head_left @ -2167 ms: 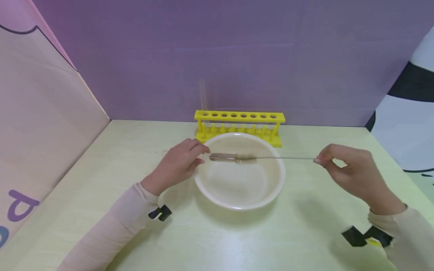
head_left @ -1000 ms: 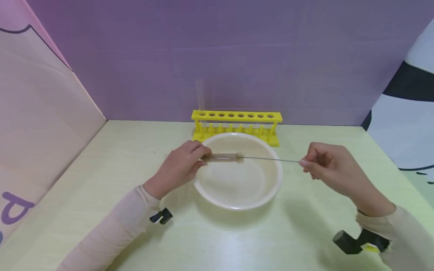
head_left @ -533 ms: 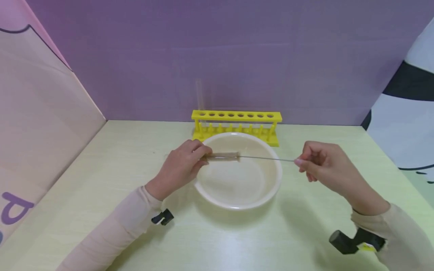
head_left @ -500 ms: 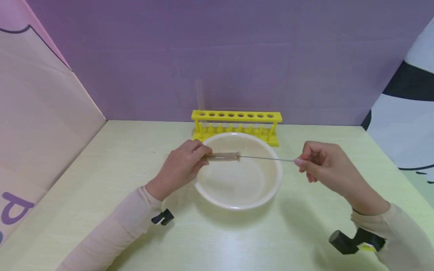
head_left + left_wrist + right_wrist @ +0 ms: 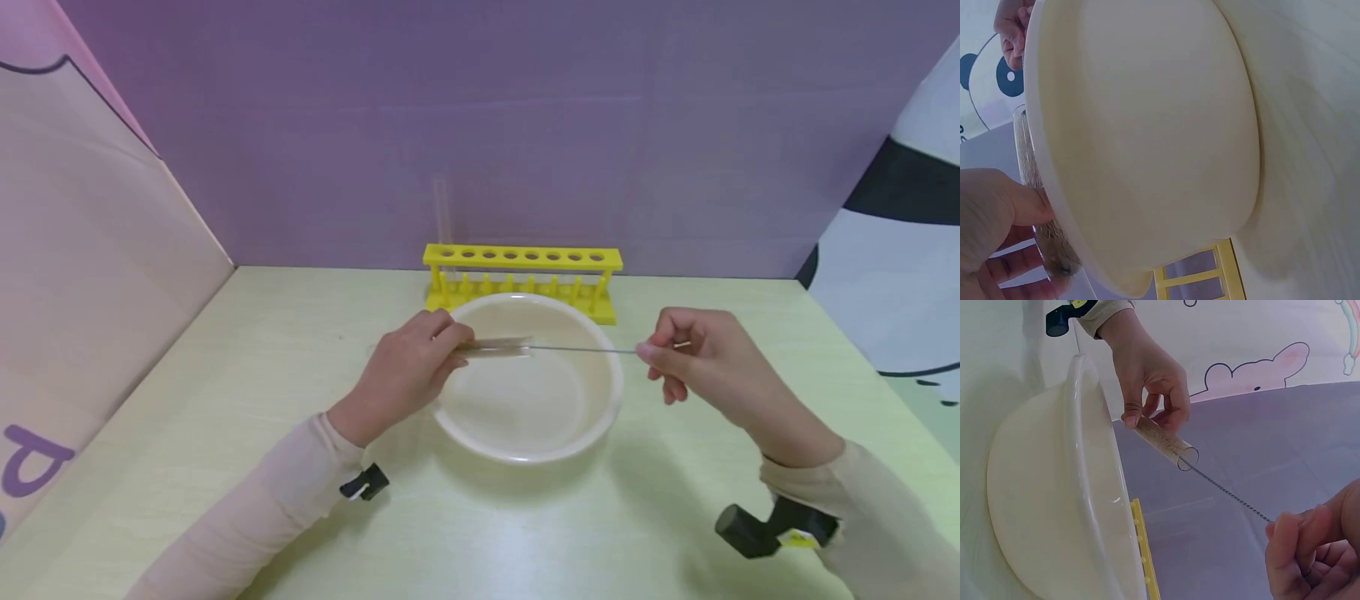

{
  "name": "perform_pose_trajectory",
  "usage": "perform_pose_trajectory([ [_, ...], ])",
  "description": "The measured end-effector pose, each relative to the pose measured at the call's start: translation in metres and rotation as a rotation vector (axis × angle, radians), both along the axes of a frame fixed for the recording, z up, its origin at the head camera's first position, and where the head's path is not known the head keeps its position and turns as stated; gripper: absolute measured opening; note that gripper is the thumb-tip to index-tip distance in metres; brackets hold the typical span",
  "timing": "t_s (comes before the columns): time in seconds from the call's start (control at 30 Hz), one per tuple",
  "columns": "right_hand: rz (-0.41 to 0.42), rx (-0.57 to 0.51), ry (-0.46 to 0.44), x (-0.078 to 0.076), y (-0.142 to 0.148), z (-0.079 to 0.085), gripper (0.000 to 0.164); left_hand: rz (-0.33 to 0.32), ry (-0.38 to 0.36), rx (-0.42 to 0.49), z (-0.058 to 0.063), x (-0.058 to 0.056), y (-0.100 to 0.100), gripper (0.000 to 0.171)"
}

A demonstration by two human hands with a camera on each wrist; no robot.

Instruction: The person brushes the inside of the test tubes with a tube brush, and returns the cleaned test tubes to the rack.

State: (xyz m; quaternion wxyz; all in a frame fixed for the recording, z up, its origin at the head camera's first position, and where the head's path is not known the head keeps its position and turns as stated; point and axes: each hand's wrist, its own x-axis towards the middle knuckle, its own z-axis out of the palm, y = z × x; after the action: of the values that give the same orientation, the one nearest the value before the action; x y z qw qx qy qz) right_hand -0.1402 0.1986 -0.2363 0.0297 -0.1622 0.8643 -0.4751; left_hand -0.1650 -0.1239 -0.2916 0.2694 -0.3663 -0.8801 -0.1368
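Note:
My left hand (image 5: 408,367) grips a clear glass test tube (image 5: 1159,439), held sideways over the near-white basin (image 5: 525,454). Inside the tube sit the tan bristles of a test tube brush (image 5: 1030,156), and in the left wrist view they reach down past the fingers. The brush's thin twisted wire (image 5: 581,349) runs out of the tube's mouth to the right. Thumb and fingertips of my right hand (image 5: 701,358) pinch that wire just beyond the basin's right rim. The left fingers cover part of the tube.
Behind the basin stands a yellow test tube rack (image 5: 522,257) with a row of holes. Another clear test tube (image 5: 443,212) stands upright in its left end. All of it is on a pale table (image 5: 300,333) before a purple backdrop (image 5: 525,133).
My right hand has moved left, pushing the brush into the tube. The bristles, earlier partly outside the mouth, are now inside, and less wire shows. My left hand has stayed nearly still.

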Motion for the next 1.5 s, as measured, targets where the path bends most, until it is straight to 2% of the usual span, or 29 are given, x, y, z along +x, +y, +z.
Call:
perform_pose_trajectory([
  [0.13,0.010,-0.031,0.000,-0.001,-0.005,0.001,0.019,0.001,0.015,0.000,0.000,0.000,0.001,0.025],
  [0.33,0.002,-0.065,-0.046,-0.006,-0.011,0.001,0.018,-0.003,0.039,-0.006,0.001,0.000,0.002,0.025],
  [0.53,0.016,-0.114,-0.098,-0.010,-0.017,-0.003,0.018,-0.020,0.073,-0.011,0.003,0.000,0.006,0.026],
  [0.9,0.046,-0.168,-0.132,-0.016,-0.030,-0.010,0.019,-0.042,0.102,-0.005,0.005,0.001,0.012,0.024],
  [1.13,0.058,-0.188,-0.197,-0.020,-0.037,-0.015,0.018,-0.047,0.120,-0.025,0.007,0.002,0.015,0.024],
  [1.5,0.063,-0.208,-0.237,-0.021,-0.045,-0.016,0.017,-0.036,0.101,-0.055,0.006,0.000,0.022,0.029],
])
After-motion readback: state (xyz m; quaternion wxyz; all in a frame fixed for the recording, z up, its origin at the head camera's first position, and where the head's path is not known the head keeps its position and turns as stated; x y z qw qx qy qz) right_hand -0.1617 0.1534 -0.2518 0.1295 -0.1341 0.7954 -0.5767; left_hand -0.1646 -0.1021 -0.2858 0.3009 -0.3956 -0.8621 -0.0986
